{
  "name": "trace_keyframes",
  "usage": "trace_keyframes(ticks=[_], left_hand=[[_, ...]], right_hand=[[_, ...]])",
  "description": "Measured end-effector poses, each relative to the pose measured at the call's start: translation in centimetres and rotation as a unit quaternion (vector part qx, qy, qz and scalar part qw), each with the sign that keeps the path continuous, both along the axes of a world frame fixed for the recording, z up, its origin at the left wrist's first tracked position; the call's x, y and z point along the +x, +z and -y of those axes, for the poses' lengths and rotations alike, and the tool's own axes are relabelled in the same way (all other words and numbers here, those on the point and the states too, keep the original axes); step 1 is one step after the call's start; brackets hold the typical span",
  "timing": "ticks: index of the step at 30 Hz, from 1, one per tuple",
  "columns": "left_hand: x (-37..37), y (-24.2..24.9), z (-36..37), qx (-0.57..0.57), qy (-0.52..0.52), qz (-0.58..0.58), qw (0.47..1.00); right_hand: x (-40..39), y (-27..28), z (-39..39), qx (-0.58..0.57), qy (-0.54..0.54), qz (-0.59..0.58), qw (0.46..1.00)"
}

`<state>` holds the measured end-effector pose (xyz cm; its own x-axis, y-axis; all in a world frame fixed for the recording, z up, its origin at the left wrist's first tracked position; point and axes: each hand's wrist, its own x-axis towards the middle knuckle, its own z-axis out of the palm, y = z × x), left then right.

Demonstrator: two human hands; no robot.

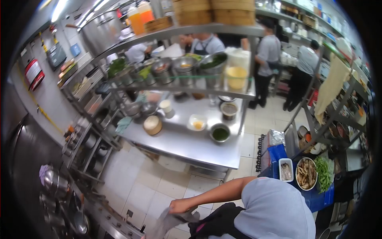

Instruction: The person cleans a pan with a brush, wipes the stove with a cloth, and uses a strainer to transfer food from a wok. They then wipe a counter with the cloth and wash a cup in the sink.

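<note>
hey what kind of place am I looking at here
Most likely a commercial restaurant kitchen: a stainless steel prep table with bowls of sauce, a shelf of metal ingredient containers, stacked bamboo steamers overhead, and people in aprons working behind.

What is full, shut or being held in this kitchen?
grey cloth, gripped in the right hand
green sauce bowl, full
round dish of fried food, full
bamboo steamer, lid on
yellow tub, filled

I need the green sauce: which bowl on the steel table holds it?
The bowl nearest the table's front edge; the small white dish beside it holds something yellow.
</note>
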<state>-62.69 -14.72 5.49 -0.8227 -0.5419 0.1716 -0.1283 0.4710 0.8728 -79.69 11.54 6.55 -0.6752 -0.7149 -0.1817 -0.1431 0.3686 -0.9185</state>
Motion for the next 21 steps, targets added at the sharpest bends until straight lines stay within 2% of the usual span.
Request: trace_keyframes(ticks=[1,2,3,5,6,7,8,9,10,12,13,14,15,16,17,18,19,21], left_hand=[[-0.7,-1.6,0.2,-0.06,-0.062,-0.016,0.996],[-2.3,0.4,-2.4,0.095,-0.101,0.018,0.99],[-4.2,2.3,-5.5,0.247,-0.136,0.046,0.958],[-7.1,1.5,-8.3,0.016,-0.133,-0.018,0.991],[-8.3,1.2,-7.1,0.012,-0.116,-0.018,0.993],[-9.5,1.0,-5.8,0.132,-0.146,-0.019,0.98],[-10.7,1.2,-4.4,0.251,-0.175,-0.023,0.952],[-11.5,1.8,-2.9,0.249,-0.164,-0.026,0.954],[-12.6,2.5,-1.4,0.206,-0.204,-0.027,0.957],[-15.3,5.7,0.5,0.126,-0.242,-0.053,0.961],[-16.8,7.6,1.8,0.128,-0.231,-0.054,0.963],[-18.3,9.3,3.4,0.108,-0.257,-0.059,0.959],[-19.5,10.4,5.1,0.089,-0.284,-0.063,0.953],[-20.8,10.2,7.1,0.099,-0.289,-0.057,0.951],[-21.6,11.1,8.9,0.1,-0.286,-0.052,0.952],[-22.6,12.7,10.2,0.104,-0.338,-0.041,0.935],[-23.5,14.5,10.9,0.111,-0.389,-0.03,0.914],[-25.5,17.8,11.6,0.08,-0.406,-0.015,0.91]], right_hand=[[-0.5,0.3,1.1,0.001,-0.09,0.197,0.976],[-1.0,0.2,2.8,-0.025,-0.122,0.349,0.929],[-1.2,-0.2,4.2,-0.018,-0.103,0.35,0.931],[-1.1,0.4,6.7,-0.133,-0.04,0.397,0.907],[-2.0,-1.0,7.8,-0.135,0.008,0.368,0.92],[-2.8,-0.2,8.3,-0.133,0.021,0.368,0.92],[-4.2,2.2,8.3,-0.169,0.097,0.226,0.954],[-5.3,4.2,8.6,-0.204,0.17,0.082,0.961],[-6.5,5.5,8.9,-0.202,0.181,0.083,0.959],[-8.5,7.7,9.4,-0.097,0.112,-0.138,0.979],[-9.1,8.3,10.0,-0.096,0.123,-0.136,0.978],[-9.7,8.6,10.9,-0.193,0.047,-0.237,0.951],[-10.5,8.8,12.1,-0.286,-0.033,-0.33,0.899],[-11.3,8.7,13.5,-0.289,-0.028,-0.326,0.9],[-12.1,8.2,14.7,-0.301,-0.094,-0.331,0.889],[-12.6,7.5,15.7,-0.309,-0.165,-0.334,0.875],[-13.4,6.8,16.3,-0.305,-0.168,-0.327,0.878],[-16.0,5.2,17.5,-0.147,-0.033,-0.408,0.901]])
